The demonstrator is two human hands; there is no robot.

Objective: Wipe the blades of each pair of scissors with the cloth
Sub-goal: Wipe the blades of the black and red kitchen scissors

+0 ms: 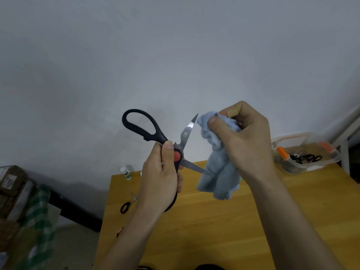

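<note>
My left hand (pixel 162 178) grips the lower handle of large black-handled scissors (pixel 150 131) with a red pivot, held up above the table. The blades are spread wide: one points up and right, the other points right into the cloth. My right hand (pixel 243 137) holds a bunched light-blue cloth (pixel 218 168), thumb and fingers pinching its top fold just right of the upper blade's tip. The lower blade's tip touches the hanging part of the cloth.
Small black-handled scissors (pixel 127 204) lie on the wooden table (pixel 214 230) near its left edge, with a small white bottle (pixel 125 172) behind. A clear plastic box (pixel 303 154) with orange clips holds more scissors at the far right. Boxes and green checked fabric (pixel 39 221) stand left.
</note>
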